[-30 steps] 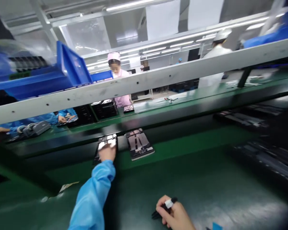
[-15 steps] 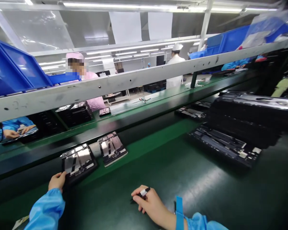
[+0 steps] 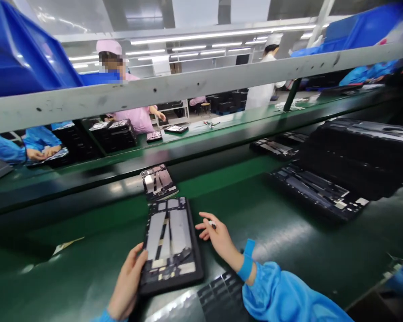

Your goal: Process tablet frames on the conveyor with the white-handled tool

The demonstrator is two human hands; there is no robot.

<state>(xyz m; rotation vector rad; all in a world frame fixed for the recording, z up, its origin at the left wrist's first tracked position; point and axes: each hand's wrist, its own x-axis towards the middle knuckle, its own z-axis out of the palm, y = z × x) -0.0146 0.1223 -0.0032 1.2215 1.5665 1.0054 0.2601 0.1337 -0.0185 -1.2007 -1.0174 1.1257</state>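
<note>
Evidently stiff and flat: one tablet-like unit (image 3: 169,243), innards exposed, in a black surround (image 3: 196,252), its left edge held by the left grip (image 3: 129,279), thumb uppermost. Judged handling: fairly light, rigid, smooth-faced, probably fragile across the grey panels (image 3: 180,228). Best hold, by judgement: both long edges of the surround, no pressure on the panels. Whether the underside touches the bench (image 3: 90,273) cannot be told. Just right of the unit, not touching: the right grip (image 3: 218,237), fingers loosely spread, a slim dark tool (image 3: 212,225) with white band held within. Beyond the left grip, just past the unit's far end: a similar second unit (image 3: 159,181). Low between both grips: one ridged sheet (image 3: 221,297). Well right of the right grip: dark stacked assemblies (image 3: 322,192).
</note>
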